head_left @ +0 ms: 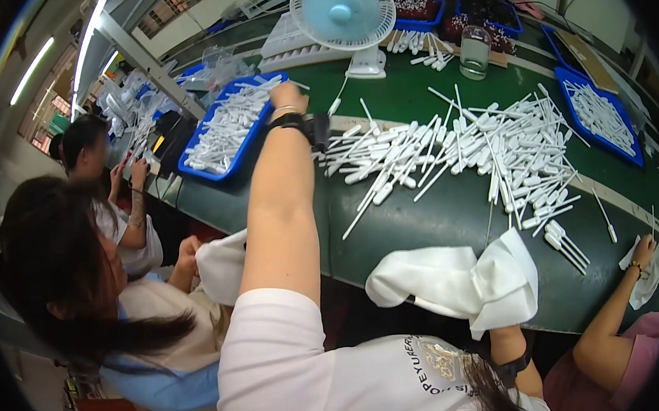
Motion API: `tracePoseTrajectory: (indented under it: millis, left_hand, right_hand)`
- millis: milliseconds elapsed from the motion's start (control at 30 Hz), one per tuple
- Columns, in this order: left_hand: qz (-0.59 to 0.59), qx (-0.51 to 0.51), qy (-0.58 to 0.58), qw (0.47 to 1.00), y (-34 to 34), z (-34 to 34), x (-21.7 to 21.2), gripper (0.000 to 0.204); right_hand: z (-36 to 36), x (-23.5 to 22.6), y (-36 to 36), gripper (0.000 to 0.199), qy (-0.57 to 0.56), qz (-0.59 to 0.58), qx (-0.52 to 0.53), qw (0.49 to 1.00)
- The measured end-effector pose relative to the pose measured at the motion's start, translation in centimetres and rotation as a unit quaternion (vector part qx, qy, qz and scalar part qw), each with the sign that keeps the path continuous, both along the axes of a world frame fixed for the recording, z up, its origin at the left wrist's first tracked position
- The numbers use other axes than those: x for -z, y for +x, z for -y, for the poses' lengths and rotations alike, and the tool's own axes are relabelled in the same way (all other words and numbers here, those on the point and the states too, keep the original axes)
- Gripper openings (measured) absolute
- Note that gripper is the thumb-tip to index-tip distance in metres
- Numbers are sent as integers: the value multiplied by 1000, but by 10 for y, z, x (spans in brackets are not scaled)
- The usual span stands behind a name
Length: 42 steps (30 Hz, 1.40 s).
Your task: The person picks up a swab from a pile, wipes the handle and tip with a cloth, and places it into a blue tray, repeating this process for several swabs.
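Left hand: the left hand is stretched far forward over the green table, its fingers curled down at the near right corner of the blue tray; whether it grips anything I cannot tell, since the back of the hand hides the fingertips.
Left wrist: a black watch with a dark strap sits on it.
Right hand: the right hand is wrapped in the white cloth at the table's near edge, closed on the cloth, with only the forearm and a dark wristband showing below it.
Blue tray: shallow, rectangular, bright blue, heaped with white plastic pipettes lying in all directions.
Loose pipettes: a wide heap of pipettes lies on the table right of the left hand; each is slim, white, with a long thin stem and a thicker bulb end.
Cloth: soft, white, folded and bunched, part of it hanging over the table edge.
Fan: a small white and pale-blue desk fan stands beyond the tray.
Second tray: another blue tray of pipettes lies far right.
Others: a seated person is at the left, and another person's hand holds a cloth at the right.
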<state>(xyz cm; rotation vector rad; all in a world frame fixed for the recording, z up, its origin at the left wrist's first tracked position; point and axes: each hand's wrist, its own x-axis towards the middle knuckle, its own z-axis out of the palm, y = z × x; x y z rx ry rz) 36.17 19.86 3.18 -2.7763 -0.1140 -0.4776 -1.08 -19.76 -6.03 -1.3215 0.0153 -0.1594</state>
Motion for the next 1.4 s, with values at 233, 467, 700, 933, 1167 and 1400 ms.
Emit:
tracePoseTrajectory:
  millis: [233,467,700,933,1167,1400]
  left_hand:
    - [8,-35,-39,999,47,-83,22,17]
    - [304,-62,-663,682,78,-46,23,17]
    - [-106,281,-854,425,-75,154,-60,15]
    - [-277,433,-326,793,-189,268,-25,15]
    - [-119,451,-187,864,-168,294,26,15]
    - [-81,573,-197,791,-170,288,24,12]
  right_hand:
    - [6,1,-16,48,-24,-57,24,998]
    - [1,-7,1,47,-22,-22,29,999]
    - [-8,-9,15,46,-47,56,-17,997]
    - [-2,-11,8,45,-94,113,-31,989]
    - [1,-15,2,46,-195,205,-5,959]
    - [3,-16,4,49,-297,188,-18,936]
